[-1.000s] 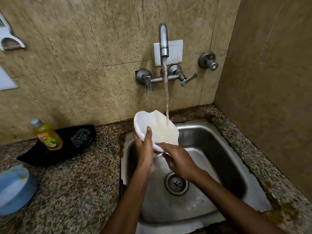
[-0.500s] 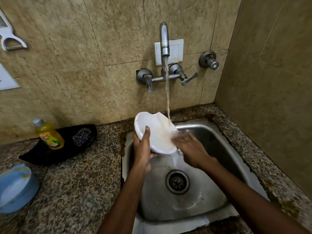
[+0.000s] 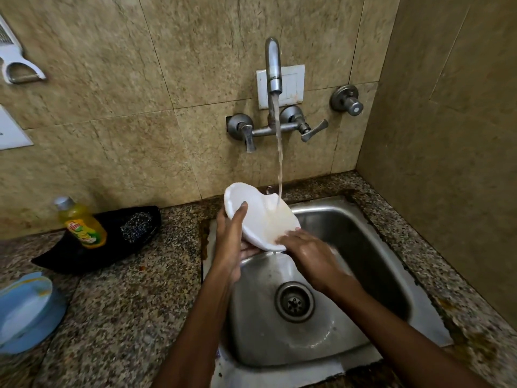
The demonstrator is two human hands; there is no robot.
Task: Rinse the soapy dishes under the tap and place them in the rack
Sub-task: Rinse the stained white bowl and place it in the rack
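Note:
A white wavy-rimmed dish [image 3: 256, 217] is tilted over the back left of the steel sink [image 3: 361, 247]. My left hand [image 3: 230, 245] grips the dish's left edge, thumb on the inside. Water streams from the wall tap [image 3: 273, 68] onto the dish's right part. My right hand [image 3: 306, 253] lies with its fingers flat on the lower right rim of the dish. No rack is in view.
A black tray [image 3: 84, 256] on the granite counter [image 3: 126, 317] holds a yellow dish-soap bottle [image 3: 82, 225] and a steel scrubber [image 3: 137, 226]. Light blue plates [image 3: 26, 312] sit at the left edge. A tiled side wall stands close on the right.
My right hand moved from the dish's bottom edge to the right, then back to its lower right rim. The dish stayed under the stream in my left hand.

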